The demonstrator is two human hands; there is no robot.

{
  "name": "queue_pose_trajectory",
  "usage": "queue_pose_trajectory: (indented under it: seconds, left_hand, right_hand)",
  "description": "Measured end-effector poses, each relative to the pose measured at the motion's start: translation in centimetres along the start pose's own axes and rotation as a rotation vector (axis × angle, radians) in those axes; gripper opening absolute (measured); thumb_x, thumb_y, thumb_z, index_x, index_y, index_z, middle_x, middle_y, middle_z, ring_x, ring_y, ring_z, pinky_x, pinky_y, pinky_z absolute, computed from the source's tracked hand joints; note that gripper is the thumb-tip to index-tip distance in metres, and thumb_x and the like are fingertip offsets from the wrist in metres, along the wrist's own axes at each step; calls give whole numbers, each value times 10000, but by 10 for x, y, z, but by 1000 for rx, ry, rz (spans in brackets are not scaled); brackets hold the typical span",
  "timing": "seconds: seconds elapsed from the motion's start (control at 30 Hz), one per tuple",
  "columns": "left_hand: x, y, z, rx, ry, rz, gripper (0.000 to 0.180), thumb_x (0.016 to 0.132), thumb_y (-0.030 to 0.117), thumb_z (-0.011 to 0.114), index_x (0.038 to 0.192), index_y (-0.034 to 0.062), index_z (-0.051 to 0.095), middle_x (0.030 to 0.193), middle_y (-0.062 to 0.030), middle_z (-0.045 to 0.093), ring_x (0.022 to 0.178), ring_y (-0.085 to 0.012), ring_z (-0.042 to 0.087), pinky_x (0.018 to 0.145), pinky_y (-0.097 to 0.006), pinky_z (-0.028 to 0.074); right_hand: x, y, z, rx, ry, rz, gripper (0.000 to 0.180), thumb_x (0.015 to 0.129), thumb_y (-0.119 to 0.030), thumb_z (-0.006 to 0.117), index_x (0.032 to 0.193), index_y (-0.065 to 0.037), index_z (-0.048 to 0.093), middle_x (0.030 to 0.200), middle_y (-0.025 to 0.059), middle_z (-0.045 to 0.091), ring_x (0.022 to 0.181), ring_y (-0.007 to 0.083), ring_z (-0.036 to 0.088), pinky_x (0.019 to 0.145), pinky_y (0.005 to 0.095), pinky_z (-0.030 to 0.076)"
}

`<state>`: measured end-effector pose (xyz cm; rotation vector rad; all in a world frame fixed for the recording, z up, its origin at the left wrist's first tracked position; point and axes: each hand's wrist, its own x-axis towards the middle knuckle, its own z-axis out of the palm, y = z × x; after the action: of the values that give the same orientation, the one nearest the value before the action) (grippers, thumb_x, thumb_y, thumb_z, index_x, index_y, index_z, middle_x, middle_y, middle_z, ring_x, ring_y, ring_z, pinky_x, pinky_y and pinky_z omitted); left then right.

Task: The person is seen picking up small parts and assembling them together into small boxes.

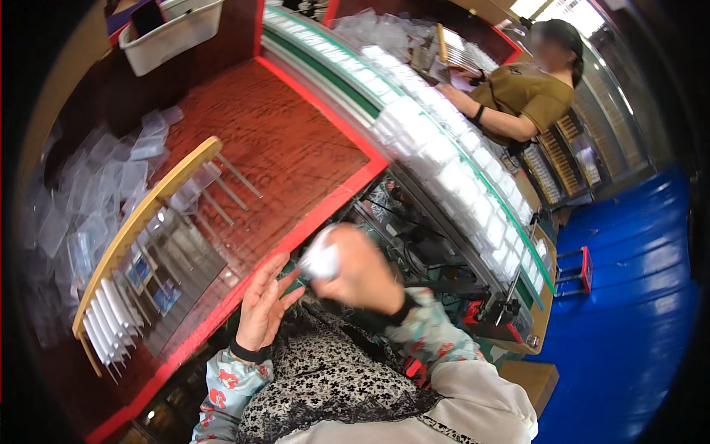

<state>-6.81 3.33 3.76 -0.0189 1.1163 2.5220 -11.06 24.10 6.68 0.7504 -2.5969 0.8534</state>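
Observation:
My right hand (pixel 360 272), smeared by motion, is closed round a small white object (pixel 322 256) whose kind the blur hides. Just left of it, my left hand (pixel 265 305) is open with its fingers stretched out, and nothing shows in it. Both hands are in front of my body, by the red edge of the table (pixel 303 103). On that table lies a rack (pixel 151 211) with a curved wooden bar and a row of thin metal rods. White tube-like pieces (pixel 111 314) sit on several rods at its near end.
Clear plastic boxes (pixel 89 200) are heaped at the table's left. A white bin (pixel 171 35) is at the far left. A conveyor (pixel 444 155) carrying white pieces runs along the right, with a person (pixel 525 96) working beyond it. A small red stool (pixel 586 270) stands on the blue floor.

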Motion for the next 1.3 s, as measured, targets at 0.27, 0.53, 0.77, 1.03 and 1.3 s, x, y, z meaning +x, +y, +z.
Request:
queue_pose_trajectory:
  seconds: [0.27,0.53,0.77,1.03,1.3]
  left_hand:
    - [21,-16,4,61,-56,-97,279,931,117,537,1174,-19,535,1260,-160,530,1132,-247,551,931,-370,480]
    - [-13,-12,-40,79,211,14,226,916,77,554,1127,-2,553,1184,-112,583,1040,-196,592,870,-309,504]
    - [-52,-15,-45,65,314,28,170,929,122,551,1068,24,566,1094,-117,614,970,-208,618,840,-341,518]
    - [-89,0,-72,-188,388,63,167,936,169,545,1029,32,563,1095,-147,608,1008,-257,614,859,-375,518]
    - [-139,13,-110,-610,150,-2,604,928,509,446,1332,61,416,1243,-158,536,1131,-331,528,946,-608,404]
  right_hand:
    - [-15,198,-145,-428,227,281,620,622,-122,726,1165,14,460,1108,216,528,1049,390,487,912,416,402]
    - [40,93,-45,-359,156,54,499,688,-134,731,1129,-2,537,1130,197,558,1077,348,518,897,437,410]
    - [157,18,196,313,31,-544,566,793,-92,593,1310,22,391,1205,252,500,1083,420,487,920,463,409]
    - [131,48,203,281,132,-282,152,819,-134,631,923,-25,612,816,147,617,767,327,605,668,369,494]
    - [25,-135,133,649,-705,-334,146,783,-122,700,908,-52,670,799,55,594,698,181,574,656,285,487]
